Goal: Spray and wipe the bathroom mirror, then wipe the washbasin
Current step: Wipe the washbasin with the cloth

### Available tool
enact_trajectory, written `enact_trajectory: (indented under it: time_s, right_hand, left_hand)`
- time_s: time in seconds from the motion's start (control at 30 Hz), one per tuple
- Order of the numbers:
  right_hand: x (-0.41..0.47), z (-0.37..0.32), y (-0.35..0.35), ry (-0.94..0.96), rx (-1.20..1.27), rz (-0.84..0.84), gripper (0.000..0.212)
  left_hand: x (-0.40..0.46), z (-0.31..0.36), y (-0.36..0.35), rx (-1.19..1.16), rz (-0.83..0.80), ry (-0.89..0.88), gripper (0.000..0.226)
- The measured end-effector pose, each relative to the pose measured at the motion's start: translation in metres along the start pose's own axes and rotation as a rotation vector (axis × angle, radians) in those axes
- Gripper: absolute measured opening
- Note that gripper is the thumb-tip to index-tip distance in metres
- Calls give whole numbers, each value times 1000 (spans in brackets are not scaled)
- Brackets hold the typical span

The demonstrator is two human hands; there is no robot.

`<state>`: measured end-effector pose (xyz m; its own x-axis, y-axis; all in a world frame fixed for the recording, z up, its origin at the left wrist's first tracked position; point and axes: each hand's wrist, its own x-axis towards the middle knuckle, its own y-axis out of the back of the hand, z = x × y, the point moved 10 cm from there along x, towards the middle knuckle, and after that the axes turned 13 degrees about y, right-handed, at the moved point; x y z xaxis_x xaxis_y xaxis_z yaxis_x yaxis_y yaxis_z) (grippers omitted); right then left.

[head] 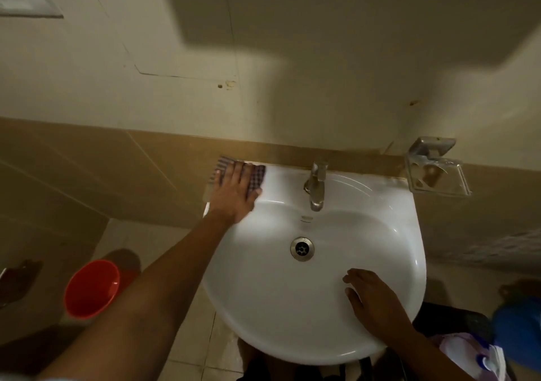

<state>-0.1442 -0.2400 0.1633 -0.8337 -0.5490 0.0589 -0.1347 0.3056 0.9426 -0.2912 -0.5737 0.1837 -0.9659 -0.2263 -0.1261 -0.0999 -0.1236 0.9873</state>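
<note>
A white washbasin (389,205) is fixed to the wall below me, with a metal tap (316,187) at its back and a drain (302,248) in the bowl. My left hand (232,193) presses flat on a checked cloth (257,177) at the basin's back left corner. My right hand (371,298) rests with fingers spread on the front right rim of the basin and holds nothing. The mirror is not in view.
A clear soap dish on a metal bracket (436,170) is mounted on the wall right of the basin. A red bucket (92,288) stands on the floor at the left. A blue container (518,331) and pale bags (468,351) sit at the lower right.
</note>
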Motion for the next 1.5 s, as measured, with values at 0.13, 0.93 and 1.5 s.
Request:
enact_trajectory:
  time_s: [0.13, 0.93, 1.5]
  right_hand:
    - [-4, -6, 6, 69, -19, 36, 25]
    - [-3, -15, 8, 102, 14, 1, 31]
    - [66, 37, 54, 6, 3, 44, 48]
  left_hand:
    - [7, -21, 8, -54, 41, 124, 75]
    - [-31, 70, -19, -45, -9, 7, 73]
    - [-38, 66, -25, -41, -18, 47, 71]
